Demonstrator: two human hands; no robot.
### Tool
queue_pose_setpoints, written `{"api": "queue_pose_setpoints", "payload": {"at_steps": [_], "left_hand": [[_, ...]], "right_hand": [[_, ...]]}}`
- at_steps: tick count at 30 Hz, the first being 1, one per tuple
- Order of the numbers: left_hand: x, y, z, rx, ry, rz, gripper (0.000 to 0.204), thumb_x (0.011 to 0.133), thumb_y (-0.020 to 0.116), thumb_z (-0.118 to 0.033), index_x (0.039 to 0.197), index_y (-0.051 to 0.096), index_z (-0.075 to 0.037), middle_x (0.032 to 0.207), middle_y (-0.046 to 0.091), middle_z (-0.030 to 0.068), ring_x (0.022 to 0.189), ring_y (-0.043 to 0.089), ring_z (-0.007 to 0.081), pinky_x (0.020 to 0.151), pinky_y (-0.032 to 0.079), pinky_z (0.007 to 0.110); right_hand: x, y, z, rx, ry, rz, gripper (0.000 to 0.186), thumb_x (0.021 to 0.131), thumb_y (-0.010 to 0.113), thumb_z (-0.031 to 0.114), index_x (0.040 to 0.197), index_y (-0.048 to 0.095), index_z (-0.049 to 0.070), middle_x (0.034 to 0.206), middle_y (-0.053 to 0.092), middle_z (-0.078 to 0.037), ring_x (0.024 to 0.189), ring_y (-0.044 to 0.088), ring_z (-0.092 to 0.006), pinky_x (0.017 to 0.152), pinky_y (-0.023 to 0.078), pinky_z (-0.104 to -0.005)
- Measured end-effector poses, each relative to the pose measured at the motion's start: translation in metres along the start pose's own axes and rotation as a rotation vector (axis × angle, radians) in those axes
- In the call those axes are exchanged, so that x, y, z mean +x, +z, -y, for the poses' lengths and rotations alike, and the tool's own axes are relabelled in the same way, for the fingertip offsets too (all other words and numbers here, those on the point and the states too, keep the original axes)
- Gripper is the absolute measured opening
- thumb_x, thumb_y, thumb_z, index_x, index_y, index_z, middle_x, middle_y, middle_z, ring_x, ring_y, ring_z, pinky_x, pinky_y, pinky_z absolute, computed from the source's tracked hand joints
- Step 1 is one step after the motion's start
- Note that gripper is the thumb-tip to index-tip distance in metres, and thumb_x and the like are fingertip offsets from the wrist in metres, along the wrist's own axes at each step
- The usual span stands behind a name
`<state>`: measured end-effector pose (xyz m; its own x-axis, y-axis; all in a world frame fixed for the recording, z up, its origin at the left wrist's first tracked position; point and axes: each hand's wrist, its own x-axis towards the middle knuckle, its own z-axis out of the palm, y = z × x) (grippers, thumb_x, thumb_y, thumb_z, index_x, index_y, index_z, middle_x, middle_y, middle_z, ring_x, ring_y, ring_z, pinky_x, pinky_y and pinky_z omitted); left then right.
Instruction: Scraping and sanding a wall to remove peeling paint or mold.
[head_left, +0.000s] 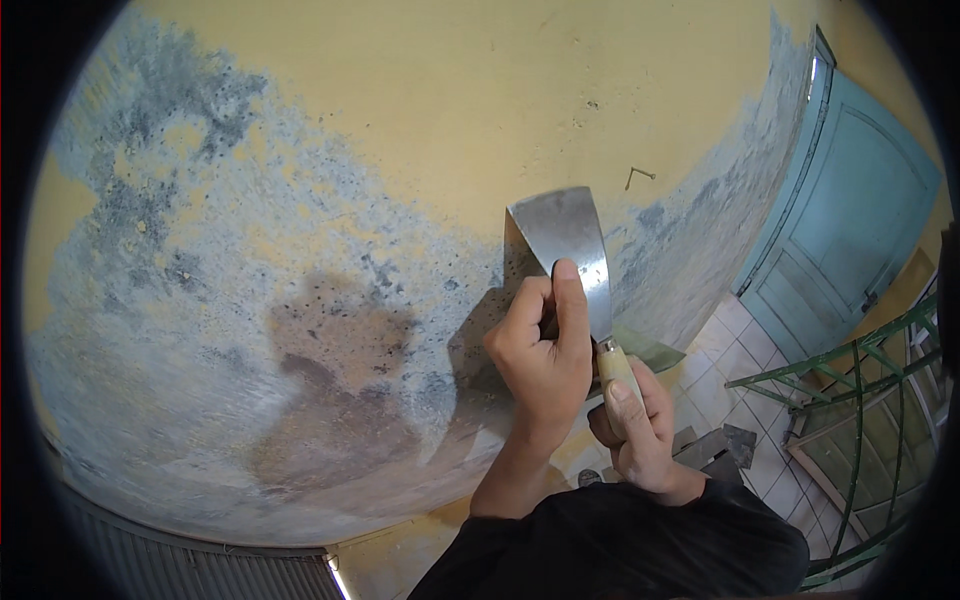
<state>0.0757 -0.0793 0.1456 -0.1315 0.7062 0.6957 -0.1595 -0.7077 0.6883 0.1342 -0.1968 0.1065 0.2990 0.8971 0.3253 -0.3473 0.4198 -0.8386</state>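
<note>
A wide metal scraper point(580, 230) with a pale wooden handle is held up in front of the wall point(600, 80), whose yellow paint gives way to mottled grey-white patches. My left hand point(540, 360) grips the blade, thumb along its face and fingers curled at its edge and behind it. My right hand point(645, 430) is closed around the handle below, thumb upward. Shadows fall on the wall behind and to the left; whether the blade touches the wall I cannot tell.
A small bent hook point(640, 174) sticks out of the wall. At right are a blue door point(840, 200), a green metal frame point(850, 360) with leaning panels and a tiled floor point(710, 340) with some grey objects point(738, 445). A corrugated metal surface point(200, 555) runs along the lower left.
</note>
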Motion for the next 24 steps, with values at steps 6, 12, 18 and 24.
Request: {"api": "queue_pose_setpoints", "payload": {"at_steps": [6,12,18,24], "left_hand": [[0.000,0.003,-0.001,-0.012,-0.019,-0.009,0.039,0.102,0.067,-0.013,0.068,0.053,-0.001,0.054,0.043,-0.0030,0.054,0.036,0.0029,0.046,0.028,0.026],[0.002,0.008,-0.003,-0.010,-0.003,-0.031,0.040,0.102,0.067,-0.012,0.067,0.051,-0.002,0.055,0.043,-0.0031,0.054,0.035,0.0029,0.046,0.027,0.026],[-0.003,0.005,0.003,0.037,-0.003,-0.027,0.041,0.103,0.065,-0.015,0.067,0.049,-0.003,0.054,0.042,-0.0032,0.054,0.034,0.0036,0.047,0.026,0.027],[0.000,0.009,-0.004,0.028,-0.027,-0.029,0.042,0.103,0.065,-0.015,0.067,0.049,-0.002,0.054,0.041,-0.0029,0.054,0.035,0.0038,0.047,0.027,0.027]], "right_hand": [[-0.001,0.003,-0.001,0.022,-0.030,0.001,0.031,0.110,0.051,0.017,0.132,0.054,-0.004,0.082,0.049,0.003,0.055,0.036,-0.0008,0.050,0.028,-0.0210],[0.000,0.002,0.006,-0.004,-0.062,0.004,0.031,0.109,0.052,0.016,0.133,0.054,-0.003,0.082,0.050,0.003,0.058,0.038,-0.0011,0.051,0.029,-0.0206],[-0.003,0.001,-0.002,-0.106,-0.008,-0.041,0.031,0.110,0.053,0.019,0.132,0.055,-0.003,0.081,0.052,0.004,0.062,0.041,-0.0012,0.054,0.033,-0.0199],[-0.002,0.002,0.004,-0.072,-0.066,-0.030,0.030,0.110,0.053,0.019,0.130,0.057,-0.003,0.081,0.052,0.004,0.062,0.042,-0.0011,0.054,0.033,-0.0202]]}}
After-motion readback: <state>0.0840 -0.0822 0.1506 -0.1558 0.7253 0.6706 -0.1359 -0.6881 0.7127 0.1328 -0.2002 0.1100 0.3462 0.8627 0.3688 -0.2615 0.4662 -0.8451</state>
